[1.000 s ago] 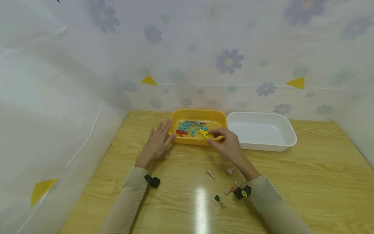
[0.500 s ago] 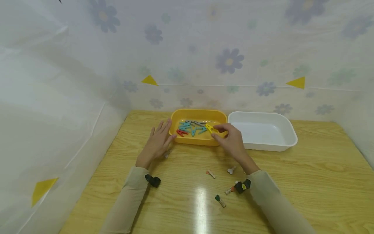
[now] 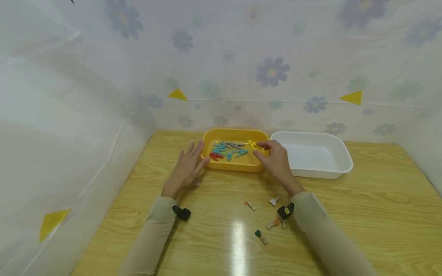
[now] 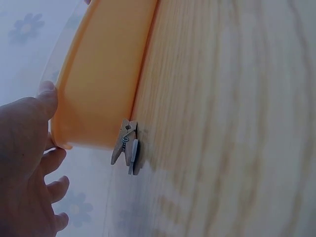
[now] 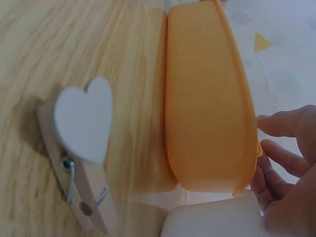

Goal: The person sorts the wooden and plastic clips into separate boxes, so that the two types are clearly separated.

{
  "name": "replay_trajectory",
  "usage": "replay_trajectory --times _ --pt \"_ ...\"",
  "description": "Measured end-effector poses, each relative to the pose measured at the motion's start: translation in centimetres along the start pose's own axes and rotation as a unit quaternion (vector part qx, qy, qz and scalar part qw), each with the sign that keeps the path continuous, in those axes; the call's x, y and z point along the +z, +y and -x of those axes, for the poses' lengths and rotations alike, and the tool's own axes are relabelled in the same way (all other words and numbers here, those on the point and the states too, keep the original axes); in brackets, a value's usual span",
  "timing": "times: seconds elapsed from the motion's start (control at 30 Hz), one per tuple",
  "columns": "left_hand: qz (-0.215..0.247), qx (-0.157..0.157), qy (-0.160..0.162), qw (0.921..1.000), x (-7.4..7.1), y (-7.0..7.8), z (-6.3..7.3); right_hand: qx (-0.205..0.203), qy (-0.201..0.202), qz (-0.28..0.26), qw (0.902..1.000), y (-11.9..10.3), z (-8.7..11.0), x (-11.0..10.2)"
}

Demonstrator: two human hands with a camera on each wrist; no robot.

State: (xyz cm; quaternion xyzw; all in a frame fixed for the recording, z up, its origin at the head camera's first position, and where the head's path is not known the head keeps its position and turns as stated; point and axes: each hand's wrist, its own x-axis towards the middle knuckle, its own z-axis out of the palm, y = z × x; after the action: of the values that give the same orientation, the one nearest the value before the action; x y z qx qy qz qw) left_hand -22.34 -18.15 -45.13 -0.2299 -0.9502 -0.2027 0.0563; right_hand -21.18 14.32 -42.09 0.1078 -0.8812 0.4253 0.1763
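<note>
My right hand [image 3: 277, 160] pinches a yellow plastic clothespin [image 3: 253, 145] between thumb and fingers, over the right end of the yellow tray [image 3: 235, 167]. In the right wrist view the tray wall hides most of that clothespin [image 5: 258, 148]. Straight, spread fingers of my left hand [image 3: 185, 165] rest against the tray's left end, with the thumb at its front rim. Inside the tray lie several blue clothespins [image 3: 229, 154], a red one [image 3: 215, 156] at the left and grey ones [image 3: 236, 146] toward the back.
A white tray [image 3: 314, 152] stands right beside the yellow one. Small wooden clothespins lie on the table: one with a green heart [image 3: 261, 237], orange-topped ones [image 3: 250, 205], and one with a white heart [image 5: 84, 123]. Another wooden clothespin [image 4: 127, 143] sits near my left hand.
My right hand has moved the yellow clothespin rightward and slightly back over the tray, away from the blue ones. My left hand has stayed at the tray's left end.
</note>
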Motion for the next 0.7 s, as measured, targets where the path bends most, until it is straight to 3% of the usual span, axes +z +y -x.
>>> replay_trajectory --times 0.7 --pt "-0.002 -0.002 -0.002 1.0000 -0.1 0.1 0.1 -0.005 0.009 0.026 0.9996 1.0 -1.6 0.9"
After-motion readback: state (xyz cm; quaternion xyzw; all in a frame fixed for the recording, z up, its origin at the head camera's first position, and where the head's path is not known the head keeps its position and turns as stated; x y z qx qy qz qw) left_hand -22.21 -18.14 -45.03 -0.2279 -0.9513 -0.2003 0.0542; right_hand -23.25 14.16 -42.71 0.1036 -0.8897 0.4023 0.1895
